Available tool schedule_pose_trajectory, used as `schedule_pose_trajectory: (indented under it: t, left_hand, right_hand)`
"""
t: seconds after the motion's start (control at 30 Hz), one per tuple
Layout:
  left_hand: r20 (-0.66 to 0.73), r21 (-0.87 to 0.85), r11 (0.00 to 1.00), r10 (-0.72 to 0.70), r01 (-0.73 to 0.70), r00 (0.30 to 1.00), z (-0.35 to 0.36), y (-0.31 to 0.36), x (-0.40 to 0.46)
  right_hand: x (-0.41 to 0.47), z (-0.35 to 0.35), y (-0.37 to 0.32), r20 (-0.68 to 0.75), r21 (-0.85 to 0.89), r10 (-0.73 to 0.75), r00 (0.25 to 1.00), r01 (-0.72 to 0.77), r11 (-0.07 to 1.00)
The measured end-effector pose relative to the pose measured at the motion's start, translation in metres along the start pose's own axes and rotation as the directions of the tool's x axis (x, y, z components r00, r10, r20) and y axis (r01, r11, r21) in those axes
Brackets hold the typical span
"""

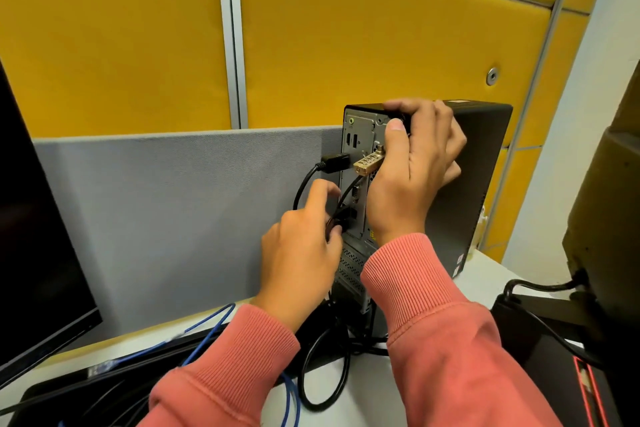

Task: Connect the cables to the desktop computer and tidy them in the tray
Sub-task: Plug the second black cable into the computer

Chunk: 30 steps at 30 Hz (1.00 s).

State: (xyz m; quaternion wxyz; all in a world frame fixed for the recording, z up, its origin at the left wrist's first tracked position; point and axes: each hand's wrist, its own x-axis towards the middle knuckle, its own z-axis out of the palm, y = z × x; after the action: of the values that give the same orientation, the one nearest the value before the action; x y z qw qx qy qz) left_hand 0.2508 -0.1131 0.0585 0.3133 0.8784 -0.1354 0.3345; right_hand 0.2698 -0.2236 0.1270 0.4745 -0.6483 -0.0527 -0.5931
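Head view: both hands at the rear panel of the upright black desktop computer (464,184).

The right hand (415,170) grips the tower's top rear edge, thumb on the panel, fingers curled over the top. The left hand (304,246) pinches a black cable plug (341,218) against a port low on the panel. Above it, another black plug (334,161) sits seated beside a brass combination lock (369,163). Thin blue cables (207,329) and black cables (325,367) lie on the near white desk (485,274); a black monitor (31,236) stands left.
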Motion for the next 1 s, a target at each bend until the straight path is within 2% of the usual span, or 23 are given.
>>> schedule_pose_trajectory:
  t: [0.27, 0.5, 0.77, 1.0]
  left_hand:
    - [-0.024, 0.023, 0.999, 0.045, -0.045, 0.999, 0.003, -0.004, -0.007]
    - [-0.062, -0.052, 0.998, -0.038, 0.035, 0.997, 0.010, 0.001, -0.006]
    - [-0.005, -0.001, 0.999, 0.044, -0.044, 0.999, 0.007, -0.005, -0.005]
    - [0.167, -0.024, 0.997, 0.073, -0.070, 0.983, -0.011, -0.012, -0.005]
  right_hand:
    - [0.000, -0.003, 0.001, 0.014, 0.011, -0.001, 1.000, 0.001, 1.000]
    - [0.000, -0.001, 0.001, 0.004, -0.002, -0.002, 1.000, 0.002, 1.000]
    - [-0.001, -0.004, -0.001, 0.010, -0.015, -0.002, 1.000, 0.002, 1.000]
    - [-0.005, -0.008, -0.012, 0.058, -0.081, 0.046, 0.997, -0.042, 0.996]
